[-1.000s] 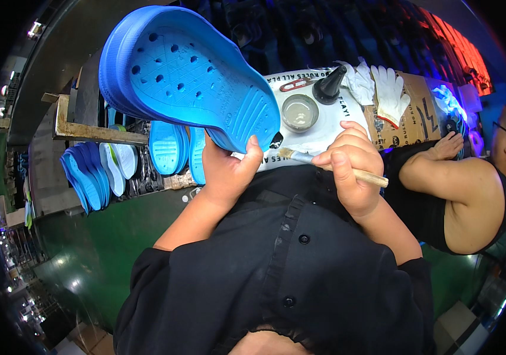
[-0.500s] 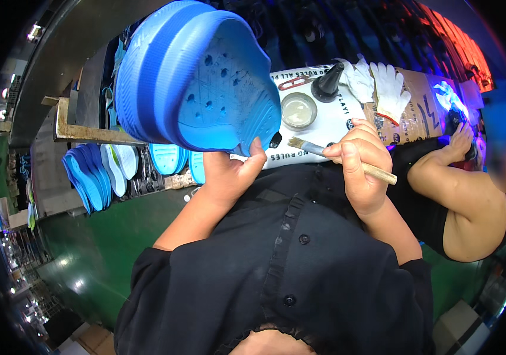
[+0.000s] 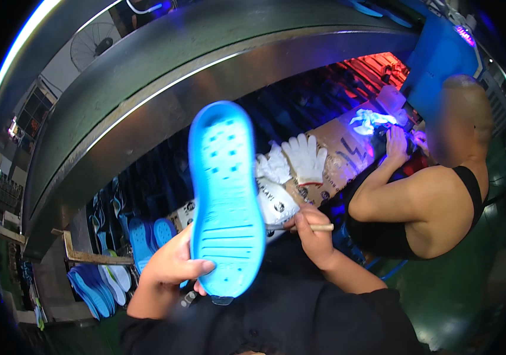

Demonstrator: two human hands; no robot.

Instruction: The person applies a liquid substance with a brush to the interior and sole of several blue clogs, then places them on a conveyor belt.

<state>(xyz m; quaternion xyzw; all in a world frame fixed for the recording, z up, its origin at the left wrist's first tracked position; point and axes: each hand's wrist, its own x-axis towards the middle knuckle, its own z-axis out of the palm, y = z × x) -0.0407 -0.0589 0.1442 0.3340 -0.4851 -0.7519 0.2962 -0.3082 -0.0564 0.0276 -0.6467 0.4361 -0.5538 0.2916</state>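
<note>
My left hand (image 3: 170,263) grips a bright blue shoe sole (image 3: 227,204) near its lower end, thumb pressed on its face. The sole stands upright before me, showing small holes at the top and grooves further down; a black tab sticks out at its bottom edge. Whether other soles lie behind it cannot be seen. To its right, my right hand (image 3: 313,234) is closed around a brush (image 3: 322,227). Only the pale handle end shows; the bristles are out of sight.
White gloves (image 3: 305,158) lie on the printed, cardboard-covered bench (image 3: 339,145). At right, another person (image 3: 424,201) sits working under purple light. A long metal-edged conveyor (image 3: 205,65) crosses above. More blue soles (image 3: 90,290) and white ones (image 3: 115,281) lie at lower left.
The blue sole has swung upright and now shows its full length. My right hand and brush moved left and down; the bowl and black cone are now hidden. The view has tilted upward.
</note>
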